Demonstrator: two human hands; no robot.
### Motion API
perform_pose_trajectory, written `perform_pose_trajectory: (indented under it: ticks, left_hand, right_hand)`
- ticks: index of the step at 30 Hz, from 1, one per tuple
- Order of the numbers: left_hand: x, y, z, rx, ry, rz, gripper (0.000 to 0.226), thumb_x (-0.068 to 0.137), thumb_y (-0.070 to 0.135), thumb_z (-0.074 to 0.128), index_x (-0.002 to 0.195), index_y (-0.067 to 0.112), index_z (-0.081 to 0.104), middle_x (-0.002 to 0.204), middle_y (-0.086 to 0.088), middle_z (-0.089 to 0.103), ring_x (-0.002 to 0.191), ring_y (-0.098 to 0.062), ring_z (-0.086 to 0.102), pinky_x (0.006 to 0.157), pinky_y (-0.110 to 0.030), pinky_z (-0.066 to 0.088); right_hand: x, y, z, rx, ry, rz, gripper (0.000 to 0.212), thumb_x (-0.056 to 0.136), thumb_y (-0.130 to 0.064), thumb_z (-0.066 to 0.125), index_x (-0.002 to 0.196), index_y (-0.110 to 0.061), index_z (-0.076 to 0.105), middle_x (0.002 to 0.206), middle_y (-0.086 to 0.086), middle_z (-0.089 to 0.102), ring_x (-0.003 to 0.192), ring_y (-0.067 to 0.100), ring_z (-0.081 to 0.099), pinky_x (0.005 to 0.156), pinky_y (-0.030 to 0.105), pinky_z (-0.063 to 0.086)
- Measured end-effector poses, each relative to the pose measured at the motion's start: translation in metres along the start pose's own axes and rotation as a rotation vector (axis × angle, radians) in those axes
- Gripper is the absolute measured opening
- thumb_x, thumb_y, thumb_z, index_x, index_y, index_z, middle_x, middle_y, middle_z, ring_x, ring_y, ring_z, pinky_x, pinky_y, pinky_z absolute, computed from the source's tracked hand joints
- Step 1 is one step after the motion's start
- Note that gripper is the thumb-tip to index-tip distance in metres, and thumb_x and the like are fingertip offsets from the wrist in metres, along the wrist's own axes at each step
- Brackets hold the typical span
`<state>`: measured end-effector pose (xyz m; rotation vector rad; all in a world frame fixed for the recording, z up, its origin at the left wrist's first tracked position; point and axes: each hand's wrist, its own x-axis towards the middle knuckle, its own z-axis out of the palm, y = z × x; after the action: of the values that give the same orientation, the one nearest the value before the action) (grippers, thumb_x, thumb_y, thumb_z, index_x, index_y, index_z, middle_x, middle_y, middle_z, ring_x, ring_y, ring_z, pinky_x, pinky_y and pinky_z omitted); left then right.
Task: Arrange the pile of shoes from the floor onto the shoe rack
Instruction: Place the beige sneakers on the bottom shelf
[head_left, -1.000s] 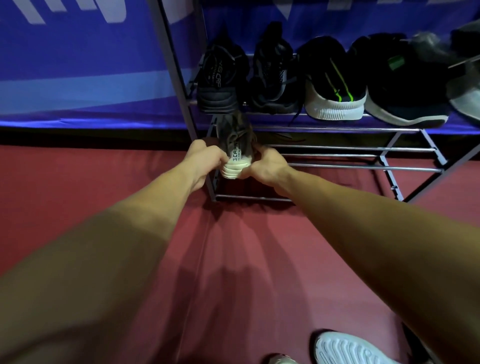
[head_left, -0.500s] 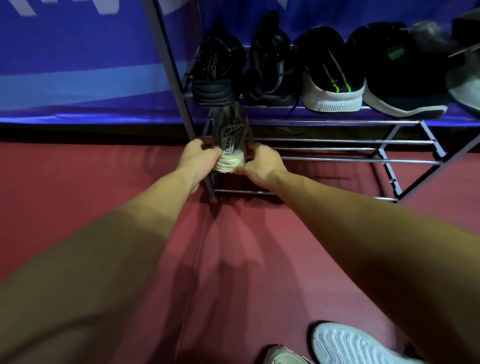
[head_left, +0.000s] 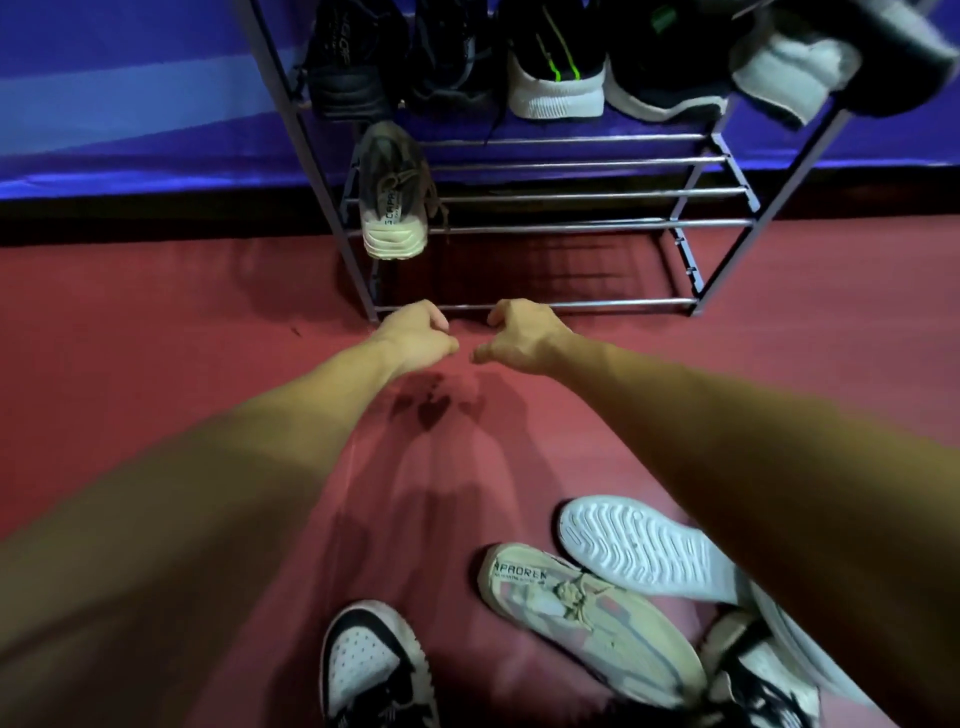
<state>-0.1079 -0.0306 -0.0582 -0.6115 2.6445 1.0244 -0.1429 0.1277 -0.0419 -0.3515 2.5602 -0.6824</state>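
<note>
observed left hand (head_left: 415, 335) and right hand (head_left: 519, 335) side by side, low over the floor (head_left: 156, 322), just short of the bottom front bar of the shoe rack (head_left: 571, 302). found fingers (head_left: 438, 319) of both loosely curled, gripping nothing, touching nothing. located grey shoe (head_left: 395, 192) above and beyond the left fingers, at the left end of the lower shelf, toe inward, heel overhanging the front bar. judged so placed to start a row against the frame post and keep the bars to the right free for more pairs. noted row of dark shoes (head_left: 556, 78) further beyond and above both sets of fingers, on the upper shelf, heels outward likewise. counted at least 4 shoes not yet racked, well behind the fingers, near the body: beige shoe (head_left: 587, 608), upturned white-soled shoe (head_left: 644, 551) touching it, black-and-white shoe (head_left: 363, 665) apart to the left, second black-and-white shoe (head_left: 758, 675) beneath the right forearm. judged next reach likely back toward that pile, beige shoe first as apparent mate of the grey shoe.
</note>
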Motion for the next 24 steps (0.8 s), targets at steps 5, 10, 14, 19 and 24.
perform_pose_trajectory:
  ticks: [5,10,14,19,24]
  left_hand:
    - [-0.024,0.014,0.027,0.181,-0.198,0.098,0.022,0.081,0.021,0.076,0.098,0.022,0.063,0.08,0.003,0.062,0.064,-0.015,0.052,0.057,-0.021,0.039]
    - [-0.04,0.022,0.053,0.333,-0.346,0.145,0.02,0.082,0.021,0.075,0.099,0.021,0.063,0.074,0.0,0.058,0.068,-0.021,0.051,0.065,-0.029,0.043]
    - [-0.054,0.018,0.073,0.473,-0.43,0.165,0.029,0.083,0.024,0.075,0.109,0.021,0.062,0.081,0.009,0.056,0.08,-0.016,0.055,0.073,-0.025,0.044]
    - [-0.072,-0.001,0.101,0.478,-0.503,0.119,0.03,0.083,0.025,0.075,0.109,0.022,0.061,0.096,0.004,0.061,0.088,-0.018,0.057,0.082,-0.03,0.047]
    - [-0.087,-0.013,0.126,0.469,-0.559,0.103,0.033,0.084,0.021,0.074,0.114,0.017,0.061,0.08,0.009,0.055,0.085,-0.018,0.056,0.077,-0.026,0.045]
  right_hand:
    - [-0.044,0.04,0.024,-0.084,-0.099,0.077,0.068,0.08,-0.045,0.079,0.136,-0.013,0.057,0.131,0.009,0.064,0.123,0.028,0.059,0.102,0.036,0.05]
    - [-0.086,0.075,0.052,-0.089,-0.218,0.127,0.07,0.075,-0.044,0.085,0.13,-0.01,0.059,0.126,0.009,0.066,0.115,0.028,0.062,0.098,0.037,0.053]
    - [-0.108,0.093,0.07,-0.108,-0.262,0.132,0.063,0.084,-0.046,0.075,0.132,-0.01,0.058,0.129,0.013,0.064,0.116,0.031,0.061,0.097,0.039,0.053]
    - [-0.125,0.1,0.09,-0.178,-0.32,0.112,0.061,0.083,-0.044,0.077,0.131,-0.012,0.059,0.127,0.012,0.065,0.115,0.029,0.062,0.093,0.036,0.054]
    - [-0.134,0.107,0.105,-0.194,-0.339,0.091,0.062,0.085,-0.053,0.071,0.13,-0.012,0.059,0.126,0.01,0.065,0.115,0.029,0.062,0.091,0.037,0.054]
